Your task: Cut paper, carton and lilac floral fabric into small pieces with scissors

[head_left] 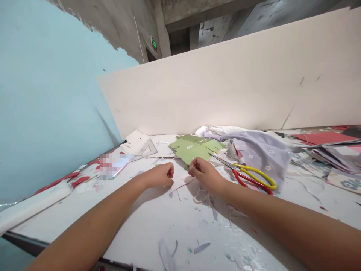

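My right hand (205, 174) is closed in a pinch beside the lower corner of a green printed card (191, 146), a flattened box with cut edges. Something thin shows at its fingertips, too small to name. My left hand (161, 175) hovers just above the white table, a short way left of the right one. Its fingers are curled in, and what they hold, if anything, is hidden. Scissors (234, 166) with one yellow and one red handle lie right of my right hand, their blades pointing toward the green card.
Lilac flowered fabric (254, 148) lies behind the scissors. A clear set square (146, 149) rests at the back left, near a blurred-out phone-like object (121, 169). Paper scraps litter the white tabletop (135, 233). Red sheets (321, 138) lie far right, before a tall white board (225, 86).
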A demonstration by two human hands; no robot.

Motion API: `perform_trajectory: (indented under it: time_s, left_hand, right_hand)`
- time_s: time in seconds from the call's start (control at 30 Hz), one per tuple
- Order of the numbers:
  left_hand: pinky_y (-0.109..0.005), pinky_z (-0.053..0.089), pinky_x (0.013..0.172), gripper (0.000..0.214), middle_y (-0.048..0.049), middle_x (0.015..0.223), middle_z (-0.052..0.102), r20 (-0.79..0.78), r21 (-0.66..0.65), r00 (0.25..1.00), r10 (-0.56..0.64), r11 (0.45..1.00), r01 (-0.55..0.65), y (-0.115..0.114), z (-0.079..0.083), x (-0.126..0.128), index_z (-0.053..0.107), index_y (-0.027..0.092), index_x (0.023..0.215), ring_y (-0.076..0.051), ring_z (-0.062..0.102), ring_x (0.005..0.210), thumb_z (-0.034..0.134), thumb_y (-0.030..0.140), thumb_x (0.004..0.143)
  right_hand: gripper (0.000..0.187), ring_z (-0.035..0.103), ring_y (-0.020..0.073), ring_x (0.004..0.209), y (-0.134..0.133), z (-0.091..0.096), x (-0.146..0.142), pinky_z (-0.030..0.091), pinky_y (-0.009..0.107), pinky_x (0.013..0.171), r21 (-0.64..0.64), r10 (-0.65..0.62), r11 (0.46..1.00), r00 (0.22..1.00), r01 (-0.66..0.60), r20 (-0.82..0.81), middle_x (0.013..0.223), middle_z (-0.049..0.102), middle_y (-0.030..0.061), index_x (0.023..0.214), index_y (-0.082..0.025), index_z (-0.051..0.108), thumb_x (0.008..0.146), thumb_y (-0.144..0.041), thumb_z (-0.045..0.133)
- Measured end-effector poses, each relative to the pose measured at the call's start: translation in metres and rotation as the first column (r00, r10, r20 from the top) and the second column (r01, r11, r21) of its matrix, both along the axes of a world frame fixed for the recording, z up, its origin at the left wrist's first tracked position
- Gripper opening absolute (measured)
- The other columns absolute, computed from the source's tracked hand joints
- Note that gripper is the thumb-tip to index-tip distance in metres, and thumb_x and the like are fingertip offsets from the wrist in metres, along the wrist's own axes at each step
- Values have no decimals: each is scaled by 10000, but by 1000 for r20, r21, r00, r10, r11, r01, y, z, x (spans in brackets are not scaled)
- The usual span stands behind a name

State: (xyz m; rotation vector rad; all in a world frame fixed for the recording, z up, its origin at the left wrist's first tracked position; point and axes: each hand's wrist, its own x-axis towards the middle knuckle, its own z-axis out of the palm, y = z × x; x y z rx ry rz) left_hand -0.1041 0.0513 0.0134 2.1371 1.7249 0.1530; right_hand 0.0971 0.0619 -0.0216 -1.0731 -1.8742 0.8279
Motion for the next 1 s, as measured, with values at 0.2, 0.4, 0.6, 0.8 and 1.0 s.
perform_trajectory:
  time_s: [0.2, 0.4, 0.6, 0.8, 1.0]
  left_hand:
    - [-242, 378, 528, 217, 17, 767, 592, 227, -70, 974, 11, 998, 5, 0, -2, -1, 401, 224, 790, -154, 559, 657, 486, 198, 592]
    - [-240, 355, 518, 162, 9, 769, 567, 176, 36, 984, 39, 998, -46, -1, -3, -1, 453, 226, 812, -143, 515, 627, 478, 274, 659]
    - [-250, 378, 535, 435, -43, 955, 578, 185, -18, 982, 33, 999, -30, -10, -3, 13, 479, 231, 967, -174, 558, 699, 612, 432, 606]
    - [-256, 404, 532, 593, -56, 1014, 569, 189, -61, 977, 94, 995, -84, -3, -5, 16, 463, 248, 1014, -210, 594, 755, 704, 409, 497]
    - [-246, 380, 510, 537, 8, 782, 582, 216, -62, 976, 37, 998, -24, -6, 2, 17, 444, 245, 1019, -192, 577, 677, 670, 357, 545]
  right_hand:
    - [122, 428, 138, 622, -2, -5, -2, 310, 257, 574, 32, -21, 999, 999, 20, 31, 647, 478, -31, 695, -213, 422, 781, -297, 437]
    - [106, 463, 148, 645, -3, -12, -1, 328, 258, 577, 23, -32, 999, 999, 32, 22, 686, 525, -22, 758, -219, 423, 814, -301, 387]
    - [112, 468, 141, 623, -5, -15, -1, 328, 249, 560, 21, -32, 999, 999, 32, 3, 675, 537, -26, 761, -216, 443, 807, -311, 407]
    - [100, 464, 141, 625, -5, -16, -2, 333, 254, 572, 40, -49, 998, 998, 51, -36, 665, 528, -29, 745, -215, 441, 801, -293, 415]
    - [87, 480, 174, 785, -8, -11, 0, 376, 316, 716, 76, -63, 994, 990, 74, -130, 797, 514, 10, 754, -214, 482, 772, -298, 468]
